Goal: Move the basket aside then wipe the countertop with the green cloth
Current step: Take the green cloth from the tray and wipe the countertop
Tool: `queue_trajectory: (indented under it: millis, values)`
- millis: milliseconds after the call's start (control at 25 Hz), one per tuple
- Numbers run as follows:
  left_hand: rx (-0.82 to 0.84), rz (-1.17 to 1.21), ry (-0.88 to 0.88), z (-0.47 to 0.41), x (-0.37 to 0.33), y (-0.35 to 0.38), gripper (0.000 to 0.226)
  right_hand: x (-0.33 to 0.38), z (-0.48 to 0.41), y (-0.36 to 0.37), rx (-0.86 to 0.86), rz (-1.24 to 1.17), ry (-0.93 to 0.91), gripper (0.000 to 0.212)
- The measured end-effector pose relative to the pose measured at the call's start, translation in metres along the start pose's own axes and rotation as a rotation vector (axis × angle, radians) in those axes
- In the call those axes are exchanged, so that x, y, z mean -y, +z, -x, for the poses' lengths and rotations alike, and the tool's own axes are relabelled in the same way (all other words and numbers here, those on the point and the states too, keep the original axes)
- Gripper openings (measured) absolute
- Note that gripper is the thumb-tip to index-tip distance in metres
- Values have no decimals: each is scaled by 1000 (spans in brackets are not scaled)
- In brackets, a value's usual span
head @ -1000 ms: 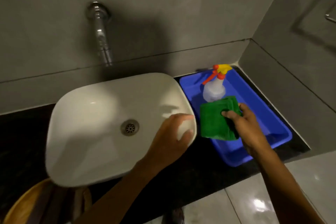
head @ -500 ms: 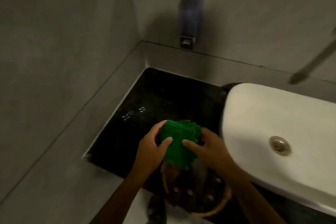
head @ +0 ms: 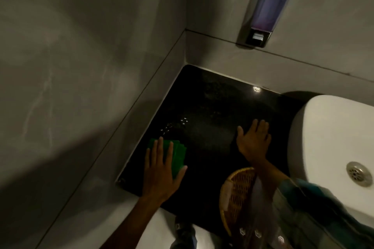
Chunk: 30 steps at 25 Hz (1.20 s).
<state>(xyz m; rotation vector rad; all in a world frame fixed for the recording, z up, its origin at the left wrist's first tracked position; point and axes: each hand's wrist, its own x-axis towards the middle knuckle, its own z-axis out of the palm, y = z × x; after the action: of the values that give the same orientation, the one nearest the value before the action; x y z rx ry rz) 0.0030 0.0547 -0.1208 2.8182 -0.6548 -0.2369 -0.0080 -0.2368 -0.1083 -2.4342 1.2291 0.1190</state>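
The folded green cloth [head: 178,154] lies flat on the black countertop [head: 212,107], close to the left wall. My left hand [head: 162,170] presses down on it with the fingers spread. My right hand [head: 254,141] rests flat and empty on the bare countertop, just left of the white basin. A woven wicker basket [head: 236,196] sits at the counter's front edge beneath my right forearm, which hides part of it.
The white basin [head: 332,139] with its metal drain [head: 359,174] fills the right side. A soap dispenser [head: 267,4] hangs on the back wall. Grey walls close the counter at the left and the back. Small bright specks [head: 176,124] dot the counter.
Both hands held the cloth above the basket half a second ago. Now the cloth is down on the counter under my left hand, and my right hand has let go and moved right.
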Motion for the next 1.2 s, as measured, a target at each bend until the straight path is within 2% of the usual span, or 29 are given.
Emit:
queue_trajectory:
  millis: [80, 200, 360, 440, 520, 600, 680, 800, 880, 1040, 1120, 1160, 1200]
  values:
    - [-27, -20, -17, -13, 1, 2, 81, -8, -19, 11, -72, 3, 34, 72]
    - [-69, -27, -82, -42, -6, 0, 76, -8, -26, 27, -272, 65, 2, 68]
    - [-99, -9, -184, -105, -23, 1, 71, -10, -29, 36, -369, 103, 24, 64]
    - [-79, -8, -130, -144, -42, 5, 70, -11, -33, 37, -372, 117, 27, 65]
    - [-56, -50, 10, -166, -63, 10, 66, -9, -32, 38, -382, 118, 18, 65]
    - [-44, -103, 188, -157, -74, 15, 62, -10, -31, 37, -401, 116, 11, 64]
    - [9, -144, 296, -121, -64, 18, 61, -13, -32, 32, -391, 126, 8, 64]
    - [-28, -149, 302, -118, -33, 23, 61, -30, -41, 30, -427, 137, 88, 64]
    - [-121, -179, 183, -153, -18, 18, 58, -22, -39, 30, -426, 145, 98, 64]
    - [-101, -166, 108, -223, -25, 0, 59, -8, -19, 32, -396, 177, 30, 63]
    - [-148, -120, 53, -276, -49, -18, 60, 8, -22, 29, -374, 178, 54, 63]
    - [-206, -85, 110, -271, -74, -55, 59, 12, 9, 5, -472, 101, 83, 63]
    - [-300, -108, 255, -252, -118, -109, 59, 19, 48, -42, -610, 45, 70, 63]
